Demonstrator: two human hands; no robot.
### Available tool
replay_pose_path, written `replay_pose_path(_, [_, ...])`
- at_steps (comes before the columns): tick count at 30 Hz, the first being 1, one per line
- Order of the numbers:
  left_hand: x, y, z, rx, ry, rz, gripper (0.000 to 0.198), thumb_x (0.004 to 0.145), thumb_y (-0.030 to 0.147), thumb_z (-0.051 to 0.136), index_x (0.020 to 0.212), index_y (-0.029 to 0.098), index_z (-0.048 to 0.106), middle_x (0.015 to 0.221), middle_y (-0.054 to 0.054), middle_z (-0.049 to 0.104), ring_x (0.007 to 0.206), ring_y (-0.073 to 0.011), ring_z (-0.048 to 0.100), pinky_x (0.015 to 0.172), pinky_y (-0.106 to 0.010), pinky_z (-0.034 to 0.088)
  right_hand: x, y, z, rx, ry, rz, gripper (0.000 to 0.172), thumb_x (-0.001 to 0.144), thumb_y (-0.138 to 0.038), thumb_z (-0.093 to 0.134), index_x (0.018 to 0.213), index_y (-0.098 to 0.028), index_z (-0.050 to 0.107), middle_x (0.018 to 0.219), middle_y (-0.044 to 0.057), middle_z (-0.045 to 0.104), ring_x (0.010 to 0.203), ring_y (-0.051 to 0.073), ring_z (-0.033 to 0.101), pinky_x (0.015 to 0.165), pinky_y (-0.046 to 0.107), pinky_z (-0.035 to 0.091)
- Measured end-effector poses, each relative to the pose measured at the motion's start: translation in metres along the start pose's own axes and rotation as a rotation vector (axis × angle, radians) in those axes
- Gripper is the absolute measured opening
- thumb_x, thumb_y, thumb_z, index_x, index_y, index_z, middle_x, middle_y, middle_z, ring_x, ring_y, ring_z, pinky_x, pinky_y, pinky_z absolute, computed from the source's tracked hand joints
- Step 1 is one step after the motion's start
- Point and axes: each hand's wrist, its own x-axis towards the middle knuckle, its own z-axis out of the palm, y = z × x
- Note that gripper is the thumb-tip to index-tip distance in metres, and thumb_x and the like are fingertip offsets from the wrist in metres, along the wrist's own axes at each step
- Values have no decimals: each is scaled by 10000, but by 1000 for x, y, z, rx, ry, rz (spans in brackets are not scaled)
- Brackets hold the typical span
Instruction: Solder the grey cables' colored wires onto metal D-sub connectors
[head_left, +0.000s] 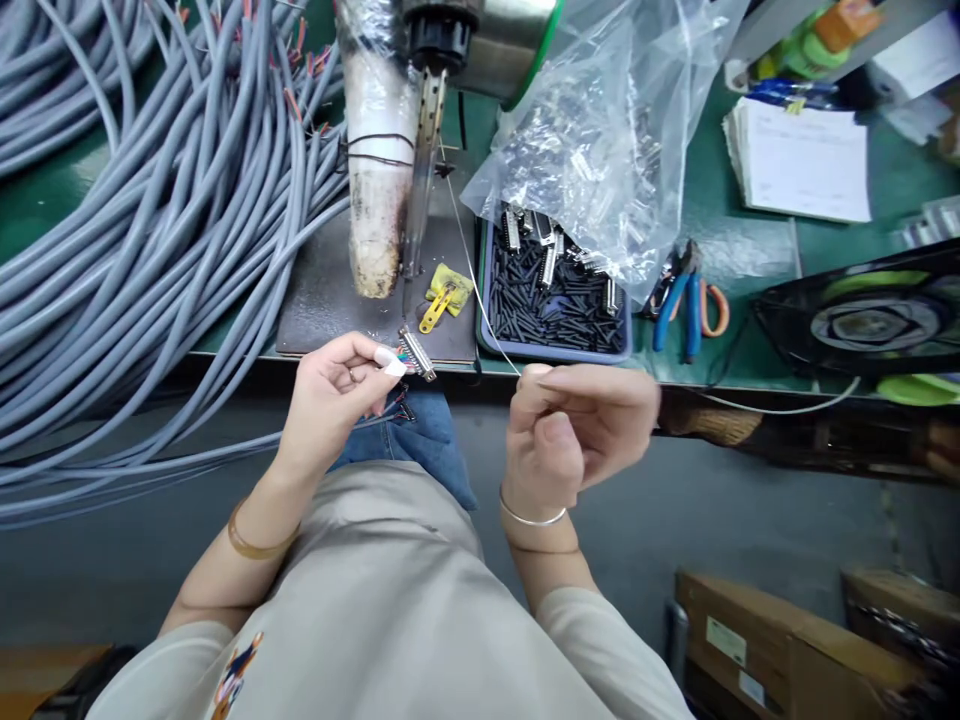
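Note:
My left hand point(326, 400) is closed, thumb and fingertips pinching thin coloured wires point(403, 360) right beside a D-sub connector point(417, 354). The connector sits tilted at the bench's front edge, just under the tip of a downward-pointing soldering iron point(427, 160). Whether the tip touches it I cannot tell. My right hand point(574, 430) is closed in a pinch on a thin strand of solder wire point(472, 265), which runs up and left towards the iron. A metal spool point(510, 45) with a green rim stands behind the iron.
Grey cables point(187, 200) are heaped on the left. A blue tray point(555, 350) holds black sleeves and connectors, partly under a clear plastic bag point(600, 130). Blue-handled pliers point(690, 310), a black fan point(862, 320) and papers point(806, 160) lie right. A yellow clip point(439, 305) rests near the iron.

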Motion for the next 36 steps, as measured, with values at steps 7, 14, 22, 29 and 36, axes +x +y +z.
replay_pose_path(7, [3,3,2,-62,65,90,185,707,203,857,730,155,680,586,35,635,404,-53,529,393,-154,394,-1,-2,11,50,-109,-90,191,977,-118,595,1107,-254,627,964,-22,793,815,112,778,737,237,625])
replay_pose_path(14, [1,1,8,-42,72,106,222,721,262,864,752,149,676,701,11,690,448,-29,523,426,-138,430,-6,9,27,34,-133,-178,200,880,-43,673,934,-226,613,1031,51,802,914,156,782,793,272,639])
replay_pose_path(22, [5,4,14,55,129,197,156,752,208,800,751,148,656,831,-9,710,512,-25,544,454,-129,437,-2,13,37,33,-96,-154,203,853,-64,686,886,-237,586,1060,42,810,842,151,784,736,259,635])
replay_pose_path(29, [12,6,18,163,208,332,93,800,159,718,742,155,645,801,-8,704,592,-47,574,545,-149,473,5,16,42,42,-80,-173,216,839,-56,706,900,-233,599,1074,43,812,883,164,791,753,265,636])
replay_pose_path(36, [14,7,19,186,211,339,87,785,162,733,743,165,656,793,-2,704,633,-62,608,586,-158,488,6,19,45,57,-65,-154,177,870,-85,697,915,-236,615,1054,36,812,895,184,793,756,308,650])
